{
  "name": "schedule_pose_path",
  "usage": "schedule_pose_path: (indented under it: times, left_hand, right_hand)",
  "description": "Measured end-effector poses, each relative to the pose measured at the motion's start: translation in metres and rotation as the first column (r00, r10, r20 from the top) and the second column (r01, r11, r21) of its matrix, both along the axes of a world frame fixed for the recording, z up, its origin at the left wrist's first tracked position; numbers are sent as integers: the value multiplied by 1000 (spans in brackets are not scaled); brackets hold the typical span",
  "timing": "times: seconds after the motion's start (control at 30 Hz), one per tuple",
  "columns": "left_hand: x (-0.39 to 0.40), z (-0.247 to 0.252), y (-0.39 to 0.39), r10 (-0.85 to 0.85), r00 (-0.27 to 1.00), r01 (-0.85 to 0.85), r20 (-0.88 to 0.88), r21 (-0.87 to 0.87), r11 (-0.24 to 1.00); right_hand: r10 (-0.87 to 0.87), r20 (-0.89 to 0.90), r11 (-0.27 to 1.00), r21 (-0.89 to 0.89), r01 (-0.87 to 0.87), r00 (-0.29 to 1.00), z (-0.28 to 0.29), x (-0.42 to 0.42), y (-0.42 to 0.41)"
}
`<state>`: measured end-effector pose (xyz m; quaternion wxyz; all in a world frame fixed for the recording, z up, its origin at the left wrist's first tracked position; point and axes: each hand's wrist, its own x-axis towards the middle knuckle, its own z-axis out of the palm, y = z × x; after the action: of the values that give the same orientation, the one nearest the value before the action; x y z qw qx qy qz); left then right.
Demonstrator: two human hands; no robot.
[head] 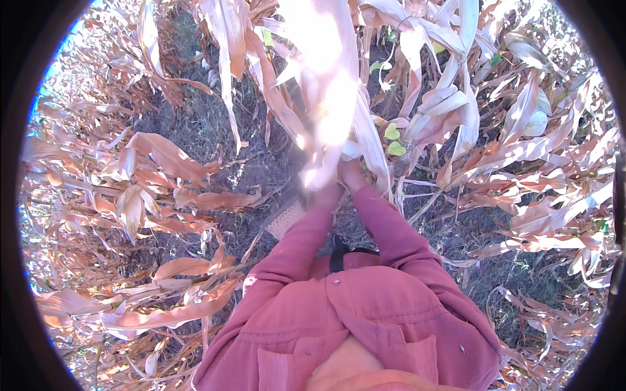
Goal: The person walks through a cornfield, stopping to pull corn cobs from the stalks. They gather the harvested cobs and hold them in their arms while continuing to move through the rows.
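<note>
Both my arms, in red sleeves, reach forward into dry corn plants. My left hand is partly visible among pale dry corn leaves; its fingers are hidden behind them. Close beside it on the left, my right hand is blurred and mostly covered by a sunlit hanging leaf. What either hand holds cannot be made out. Below and left of my right hand, a light woven item shows partly behind my sleeve.
Rows of dry corn plants stand at the left and the right. Grassy soil lies between them. Green heart-shaped vine leaves grow near my left hand. Strong glare washes out the top middle.
</note>
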<state>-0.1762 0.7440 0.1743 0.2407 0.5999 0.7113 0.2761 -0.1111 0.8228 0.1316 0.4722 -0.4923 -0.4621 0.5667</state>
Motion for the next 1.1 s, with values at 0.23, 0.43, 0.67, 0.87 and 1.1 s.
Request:
schedule_pose_path:
  times: [0.23,0.43,0.67,0.87,1.1]
  left_hand:
    - [-28,45,-9,236,-302,479,924,-67,875]
    - [-22,-12,-4,154,-120,327,981,-107,939]
    - [-19,-7,-9,228,279,386,933,-326,863]
    - [5,-79,-7,-66,962,40,264,106,994]
    - [4,-26,-5,-18,989,36,148,-119,992]
  right_hand:
    - [274,-533,885,-187,-427,801,74,28,-8]
    - [379,-601,764,-225,-604,703,63,30,-3]
    - [148,-230,989,4,-151,962,26,19,2]
    - [-23,764,990,105,-90,645,52,9,-20]
    - [55,640,993,47,-111,766,36,11,-8]
